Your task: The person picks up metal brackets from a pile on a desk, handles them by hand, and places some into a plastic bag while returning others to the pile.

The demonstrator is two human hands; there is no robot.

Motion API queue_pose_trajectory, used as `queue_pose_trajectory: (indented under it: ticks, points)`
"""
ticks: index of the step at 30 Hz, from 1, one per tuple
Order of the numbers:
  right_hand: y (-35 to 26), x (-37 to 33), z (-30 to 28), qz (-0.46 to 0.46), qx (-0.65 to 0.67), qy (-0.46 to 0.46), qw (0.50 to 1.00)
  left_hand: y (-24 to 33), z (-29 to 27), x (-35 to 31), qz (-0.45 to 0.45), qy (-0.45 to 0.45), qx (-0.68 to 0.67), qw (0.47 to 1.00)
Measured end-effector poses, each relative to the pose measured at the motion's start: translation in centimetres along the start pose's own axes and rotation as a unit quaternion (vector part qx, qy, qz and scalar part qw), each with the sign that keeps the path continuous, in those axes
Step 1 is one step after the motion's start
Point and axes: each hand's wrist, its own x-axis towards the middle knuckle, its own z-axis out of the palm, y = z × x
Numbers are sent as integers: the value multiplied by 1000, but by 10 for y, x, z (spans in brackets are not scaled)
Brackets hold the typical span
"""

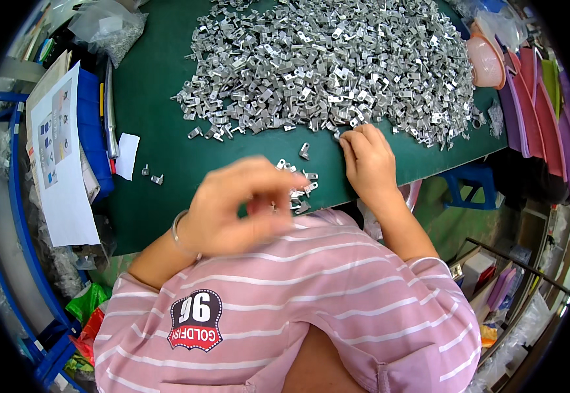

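A large heap of small silver metal brackets [324, 65], many with a round hole in a flat tab, covers the far part of the green table [160, 131]. At the heap's near edge my right hand [371, 160] has its thumb and fingers closed on a small metal bracket [338, 135]. My left hand [239, 203] is smeared by motion above the near table edge, its fingers curled; whether anything is in it cannot be made out. Beside it lies a small group of brackets [310, 188], partly hidden by the hand. One single bracket [304, 151] lies between group and heap.
Two loose brackets [157, 179] lie at the left near a white paper scrap [127, 156]. Further left, a printed sheet [68, 164] leans by a blue bin [91, 124]. A clear bag [111, 33] is behind. Right: a pink basket [485, 62] and a blue stool [471, 187].
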Motion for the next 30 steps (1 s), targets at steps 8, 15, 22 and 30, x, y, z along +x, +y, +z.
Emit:
queue_pose_trajectory:
  ticks: [8,15,22,30]
  points:
    - [-6,-12,-13,184,495,-102,843,72,36,26,-111,-422,-498,749]
    - [-16,-15,-8,146,525,-81,834,52,65,8,253,-230,-364,867]
    - [-25,-3,14,-72,229,-41,970,43,72,9,293,-146,-375,867]
    - [-15,-6,16,-27,155,55,986,44,73,7,315,-114,-374,865]
